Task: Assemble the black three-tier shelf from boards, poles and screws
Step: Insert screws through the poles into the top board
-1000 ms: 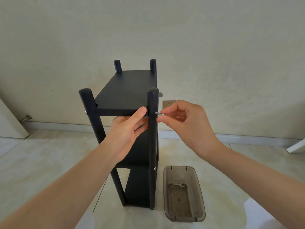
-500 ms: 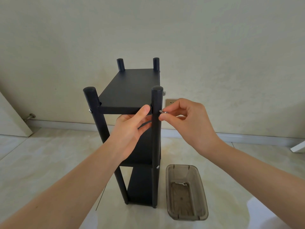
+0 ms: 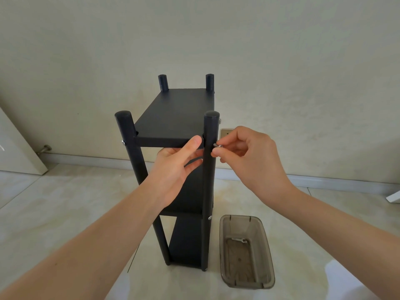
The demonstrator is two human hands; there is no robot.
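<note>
Now my right hand [image 3: 249, 156] pinches a screw [image 3: 217, 145] at the near right pole [image 3: 209, 169]; my left hand [image 3: 175, 169] grips the top board [image 3: 175, 118].

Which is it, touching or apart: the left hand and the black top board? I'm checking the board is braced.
Touching. The head view shows the left hand with its thumb pressed on the black top board front edge, fingers underneath.
</note>
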